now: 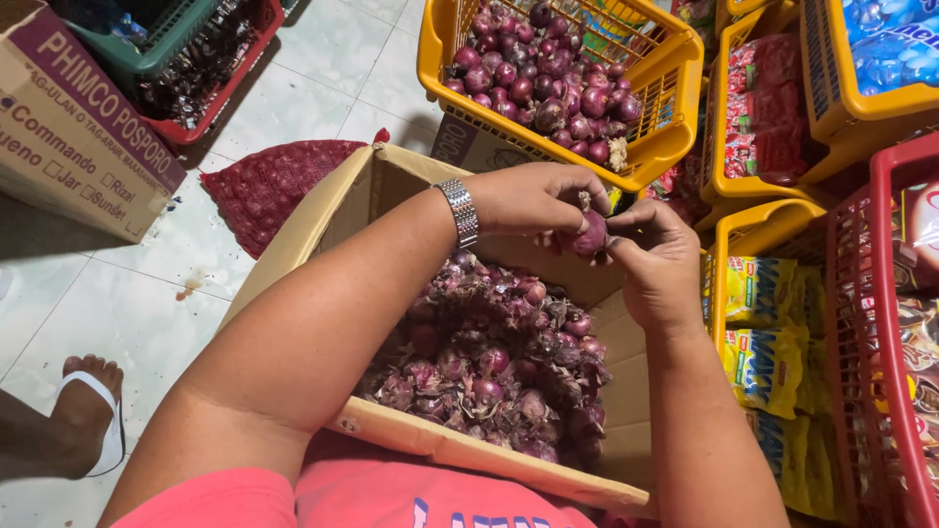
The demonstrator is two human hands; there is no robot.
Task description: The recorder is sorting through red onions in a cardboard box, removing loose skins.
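Both hands meet over the cardboard box (293,256), which sits on a pale tiled floor (117,313). The left hand (533,198) and right hand (660,264) both have fingers pinched around one red onion (590,235), held just above the box's far edge. Inside the box lie onions in loose purple skins (489,367). Beyond it stands a yellow basket (675,88) of cleaned onions; left of it, a red mesh sack (274,186).

Pretty bright, even indoor light from overhead, soft shadows on the tiled floor (117,303), colours punchy, everything sharp, slight wide-angle stretch near the edges.
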